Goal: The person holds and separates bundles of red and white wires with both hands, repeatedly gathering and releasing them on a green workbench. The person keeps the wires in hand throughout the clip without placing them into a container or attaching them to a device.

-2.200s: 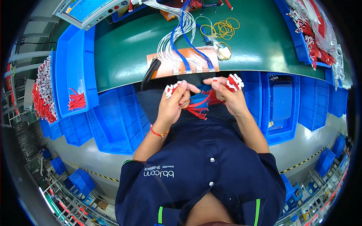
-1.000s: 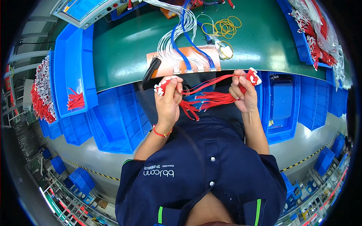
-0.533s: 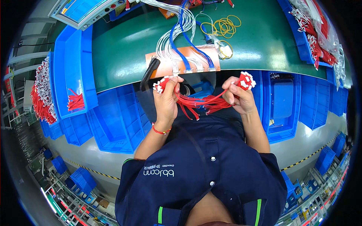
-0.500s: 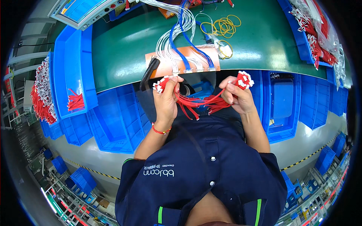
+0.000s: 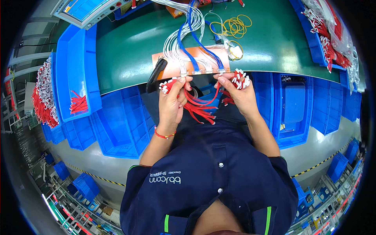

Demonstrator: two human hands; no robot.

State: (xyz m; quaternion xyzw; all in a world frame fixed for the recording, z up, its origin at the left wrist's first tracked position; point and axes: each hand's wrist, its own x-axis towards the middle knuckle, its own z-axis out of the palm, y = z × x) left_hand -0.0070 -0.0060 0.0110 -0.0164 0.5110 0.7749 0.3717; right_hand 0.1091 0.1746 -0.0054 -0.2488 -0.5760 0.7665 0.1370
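Observation:
My left hand (image 5: 171, 102) is closed round a bundle of red cables (image 5: 199, 108) with white plug ends, and the loose ends hang toward my lap. A second bundle of red cables with white connectors (image 5: 240, 80) is in my right hand (image 5: 243, 96). Thumb and finger of that hand pinch at the front edge of a copper-coloured board (image 5: 172, 72), by its right-hand connector; whether a plug is seated there is too small to tell. Both hands are at this edge, the left near the left-hand connector. White wires (image 5: 171, 44) and blue wires (image 5: 211, 54) run back from the board.
A black handle (image 5: 156, 75) sits at the board's left corner. Yellow rubber bands (image 5: 237, 26) lie behind it on the green table (image 5: 129, 51). A tester with a screen (image 5: 84, 11) stands far left. Blue bins (image 5: 74, 49) with red cables flank the table.
My right hand has moved left and slightly forward to the board's edge, bringing its bundle along. My left hand stays near the board, its cables now hanging apart from the right bundle.

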